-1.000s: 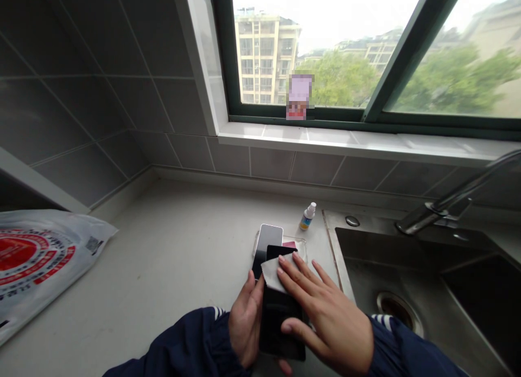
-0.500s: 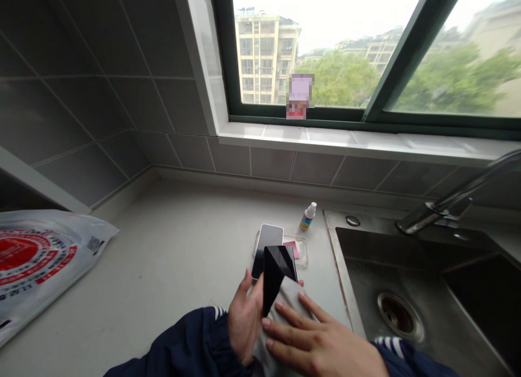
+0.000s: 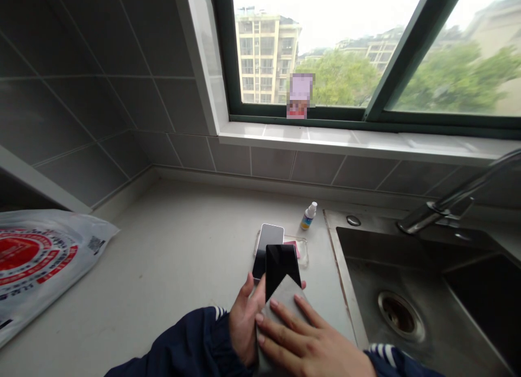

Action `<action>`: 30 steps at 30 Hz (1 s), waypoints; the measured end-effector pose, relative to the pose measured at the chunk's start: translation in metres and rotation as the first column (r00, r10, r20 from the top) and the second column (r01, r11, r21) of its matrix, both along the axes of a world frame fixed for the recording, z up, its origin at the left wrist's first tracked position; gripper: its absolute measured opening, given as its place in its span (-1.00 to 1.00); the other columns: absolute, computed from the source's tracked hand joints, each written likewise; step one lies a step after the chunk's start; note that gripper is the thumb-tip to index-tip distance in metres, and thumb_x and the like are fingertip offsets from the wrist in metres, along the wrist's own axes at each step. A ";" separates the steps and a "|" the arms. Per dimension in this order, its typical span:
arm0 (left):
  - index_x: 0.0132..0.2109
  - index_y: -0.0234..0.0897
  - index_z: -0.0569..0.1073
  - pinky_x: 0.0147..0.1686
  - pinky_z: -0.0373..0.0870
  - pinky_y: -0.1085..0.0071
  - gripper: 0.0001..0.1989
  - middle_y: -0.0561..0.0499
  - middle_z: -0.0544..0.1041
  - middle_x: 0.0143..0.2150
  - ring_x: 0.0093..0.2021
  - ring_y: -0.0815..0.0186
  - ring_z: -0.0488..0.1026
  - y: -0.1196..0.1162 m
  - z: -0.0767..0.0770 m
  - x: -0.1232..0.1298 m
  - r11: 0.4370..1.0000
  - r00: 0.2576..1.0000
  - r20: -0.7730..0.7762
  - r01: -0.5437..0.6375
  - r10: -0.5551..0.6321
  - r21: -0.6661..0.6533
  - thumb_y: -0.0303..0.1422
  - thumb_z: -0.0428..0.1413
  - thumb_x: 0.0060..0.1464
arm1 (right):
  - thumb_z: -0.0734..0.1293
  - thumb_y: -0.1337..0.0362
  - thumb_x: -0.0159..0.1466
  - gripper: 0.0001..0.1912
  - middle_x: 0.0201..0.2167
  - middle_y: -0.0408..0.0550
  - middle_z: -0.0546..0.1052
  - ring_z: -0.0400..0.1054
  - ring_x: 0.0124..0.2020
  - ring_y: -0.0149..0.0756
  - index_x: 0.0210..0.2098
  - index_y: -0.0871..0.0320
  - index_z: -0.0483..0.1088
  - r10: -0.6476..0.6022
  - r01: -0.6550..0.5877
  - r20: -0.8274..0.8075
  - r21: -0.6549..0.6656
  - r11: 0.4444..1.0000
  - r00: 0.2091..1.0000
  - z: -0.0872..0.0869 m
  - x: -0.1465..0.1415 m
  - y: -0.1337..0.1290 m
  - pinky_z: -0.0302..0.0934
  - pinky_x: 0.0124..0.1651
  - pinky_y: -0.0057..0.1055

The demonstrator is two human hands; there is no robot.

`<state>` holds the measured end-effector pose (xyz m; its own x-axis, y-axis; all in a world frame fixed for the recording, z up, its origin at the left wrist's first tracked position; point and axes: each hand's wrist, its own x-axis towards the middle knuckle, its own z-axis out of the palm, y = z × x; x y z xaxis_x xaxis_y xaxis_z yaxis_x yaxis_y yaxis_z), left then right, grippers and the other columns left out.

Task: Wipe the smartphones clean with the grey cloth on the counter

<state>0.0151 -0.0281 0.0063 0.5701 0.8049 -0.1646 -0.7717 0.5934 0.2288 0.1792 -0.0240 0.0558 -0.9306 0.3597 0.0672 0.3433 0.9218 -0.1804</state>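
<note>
A black phone (image 3: 281, 260) rests in my left hand (image 3: 243, 320), whose thumb stands apart at the left while fingertips show at the phone's right edge. Over its lower part lies a grey cloth (image 3: 288, 291) with a zigzag edge. My right hand (image 3: 303, 336) presses the cloth flat against the screen, fingers spread. Just beyond, a second phone with a light rim (image 3: 271, 238) lies partly over a clear case (image 3: 303, 253), which has a pink piece (image 3: 293, 246) on it. A small white-capped bottle (image 3: 308, 217) stands behind the case.
On the right is a steel sink (image 3: 358, 263) with a faucet (image 3: 423, 217). A white plastic bag with red print (image 3: 87, 238) lies on the pale counter (image 3: 175, 246) at the left. A window and tiled wall stand behind.
My right hand and the cloth have shifted slightly left and now lie flatter on the phone. The black phone's screen faces up more squarely.
</note>
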 end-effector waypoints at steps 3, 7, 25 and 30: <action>0.38 -0.27 -0.03 0.19 0.11 0.09 -0.20 -0.27 0.38 0.17 0.15 0.03 0.36 0.000 -0.003 -0.001 0.999 1.000 -0.021 -0.001 0.000 -0.047 0.13 -0.20 0.16 | 0.13 0.21 0.44 -0.60 0.25 -0.21 0.24 0.18 0.25 -0.18 0.24 0.05 0.22 -0.044 0.044 -0.031 0.001 0.999 0.999 -0.007 -0.002 0.000 -0.04 0.35 -0.17; 0.37 -0.21 -0.02 0.23 0.06 0.08 -0.25 -0.24 0.36 0.20 0.20 0.04 0.31 0.002 -0.006 -0.001 0.999 1.000 -0.011 -0.020 0.020 -0.048 0.11 -0.21 0.18 | 0.14 0.10 0.42 -0.50 0.31 -0.20 0.14 0.02 0.32 -0.11 0.31 0.02 0.10 -0.084 0.082 -0.002 -0.163 0.983 0.996 -0.004 0.005 0.005 -0.21 0.39 -0.03; 0.37 0.02 -0.08 -0.28 0.46 0.15 -0.35 -0.16 0.16 0.35 0.09 -0.10 0.40 -0.001 -0.020 -0.007 0.957 0.981 -0.104 0.183 -0.163 0.223 0.09 -0.40 0.21 | 0.11 -0.06 0.38 -0.22 0.41 0.01 -0.20 -0.39 0.40 0.09 0.40 0.13 -0.32 -0.458 0.460 -0.075 0.020 0.887 0.886 -0.017 0.009 0.025 -0.21 0.29 0.27; 0.39 -0.05 -0.10 -0.26 0.47 0.15 -0.31 -0.19 0.21 0.32 0.13 -0.10 0.37 -0.002 -0.020 -0.008 0.940 0.975 -0.119 0.216 -0.190 0.265 0.09 -0.31 0.21 | 0.11 -0.03 0.38 -0.22 0.41 0.04 -0.18 -0.36 0.40 0.08 0.40 0.15 -0.33 -0.495 0.505 -0.131 0.066 0.860 0.859 -0.018 0.009 0.027 -0.16 0.29 0.22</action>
